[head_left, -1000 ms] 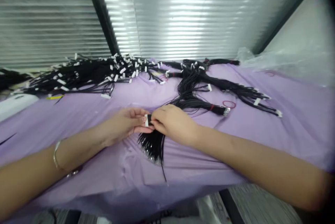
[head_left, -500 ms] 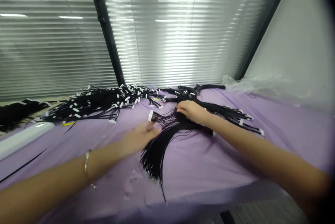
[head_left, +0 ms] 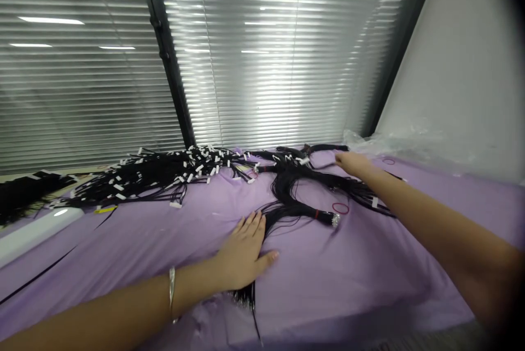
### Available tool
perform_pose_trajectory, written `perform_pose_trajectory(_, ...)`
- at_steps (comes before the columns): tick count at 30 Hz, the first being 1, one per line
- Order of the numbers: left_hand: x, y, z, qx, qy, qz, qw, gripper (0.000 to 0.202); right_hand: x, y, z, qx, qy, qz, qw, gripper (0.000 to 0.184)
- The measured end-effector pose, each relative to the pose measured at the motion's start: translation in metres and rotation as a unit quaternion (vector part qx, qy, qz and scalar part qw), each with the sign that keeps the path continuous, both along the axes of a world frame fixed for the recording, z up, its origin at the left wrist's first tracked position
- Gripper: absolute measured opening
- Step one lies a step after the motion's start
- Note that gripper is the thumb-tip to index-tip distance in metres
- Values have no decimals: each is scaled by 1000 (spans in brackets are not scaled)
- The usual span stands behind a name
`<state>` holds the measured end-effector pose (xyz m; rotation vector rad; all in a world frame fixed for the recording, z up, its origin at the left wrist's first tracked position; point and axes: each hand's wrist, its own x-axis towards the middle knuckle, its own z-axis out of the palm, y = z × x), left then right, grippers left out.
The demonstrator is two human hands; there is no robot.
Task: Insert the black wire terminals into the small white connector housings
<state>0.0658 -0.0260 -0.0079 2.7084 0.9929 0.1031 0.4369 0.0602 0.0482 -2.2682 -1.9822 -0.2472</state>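
Note:
My left hand (head_left: 245, 250) lies flat and open on a bundle of thin black wires (head_left: 287, 210) that runs across the purple cloth (head_left: 348, 263); the bundle's loose ends stick out below my palm. My right hand (head_left: 353, 163) reaches far back toward black wire harnesses (head_left: 315, 175) near the window. Its fingers point away and look loosely curled, with nothing visibly in them. A red band ties the near bundle beside its metal tips (head_left: 334, 221).
A large pile of black wires with white connectors (head_left: 164, 173) stretches along the back left. A red rubber band (head_left: 340, 208) lies on the cloth. Crumpled clear plastic (head_left: 414, 140) sits at the back right. Window blinds stand behind the table.
Both hands let go of the white connector they pinched. My left hand dropped flat onto the wire bundle. My right hand moved away to the back right.

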Motion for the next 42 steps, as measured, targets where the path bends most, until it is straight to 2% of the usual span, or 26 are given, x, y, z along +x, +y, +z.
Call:
perform_pose_trajectory(2,-1,1,0,-28,-38,8,999,73,22,-4,-16,-38,-15,-12,999,24)
perform_pose_trajectory(4,-3,5,1,-90,-104,38,990,66,32,-7,-30,-48,-30,0,998,23)
perform_pose_trajectory(6,-6,9,2,-195,-213,74,955,67,29,-6,-35,-22,-46,22,998,24)
perform_pose_trajectory(8,-10,15,4,-293,-322,102,895,68,15,-2,-29,32,-57,55,996,29)
perform_pose_trajectory(10,-13,21,7,-322,-363,130,865,62,-8,6,-19,101,-59,105,988,37)
perform_pose_trajectory(13,-21,32,13,-309,-369,160,862,48,-48,23,-17,174,-60,200,963,47)
perform_pose_trajectory(16,-42,50,24,-251,-359,159,885,41,-79,42,-44,188,-91,275,939,60)
perform_pose_trajectory(19,-89,78,37,-141,-319,168,922,37,-89,59,-78,180,-120,305,928,60)
perform_pose_trajectory(21,-131,100,41,-63,-272,179,943,39,-89,62,-87,190,-135,308,922,62)
perform_pose_trajectory(23,-172,119,41,-18,-217,187,958,43,-90,58,-83,206,-144,303,919,64)
perform_pose_trajectory(25,-203,132,35,1,-167,183,969,37,-95,47,-72,222,-156,307,912,63)
perform_pose_trajectory(27,-221,137,29,25,-140,172,975,34,-104,32,-59,232,-178,339,894,60)
perform_pose_trajectory(29,-227,137,25,45,-127,155,979,26,-116,17,-49,224,-198,394,869,55)
perform_pose_trajectory(32,-226,135,30,84,-139,143,976,19,-132,-1,-38,219,-198,435,851,50)
perform_pose_trajectory(34,-226,133,43,123,-174,158,964,22,-144,-10,-30,228,-172,434,855,48)
perform_pose_trajectory(36,-223,128,60,170,-225,191,940,28,-158,-17,-20,217,-125,437,864,45)
perform_pose_trajectory(38,-215,117,78,220,-279,225,907,37,-176,-25,-7,171,-38,430,886,42)
perform_pose_trajectory(40,-195,100,93,261,-310,232,884,39,-199,-35,6,104,103,386,911,49)
perform_pose_trajectory(41,-182,90,97,277,-317,221,880,34,-212,-40,13,89,186,380,902,53)
perform_pose_trajectory(42,-167,81,99,306,-301,183,885,29,-225,-46,18,69,268,394,876,59)
